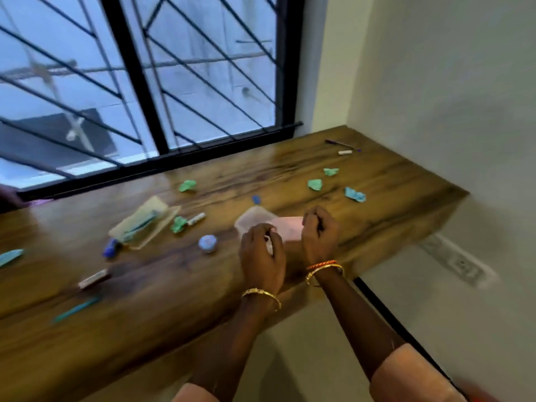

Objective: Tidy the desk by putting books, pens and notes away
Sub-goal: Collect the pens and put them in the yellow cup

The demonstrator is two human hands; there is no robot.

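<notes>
Under both hands [262, 253], blurred pink box [285, 229].

Both hands, the left hand [262, 253] and right hand [319, 232], curled over a pale pink box [285, 229] on the wooden desk [391, 181]; crumpled green notes [315, 184] lay farther right.

Bare wood is lying open across the near part of the worktop [179, 323], broken only by a teal pen [77, 309] and a small eraser [94, 278] at the left. Crumpled green notes [315, 184] are dotting the far right stretch, well apart, with gaps between them. The clear tray [145, 224] and a round blue-white object [207, 243] are crowding the middle. The window grille [139, 82] is closing off the back and the wall [449, 97] is blocking the right end.
</notes>
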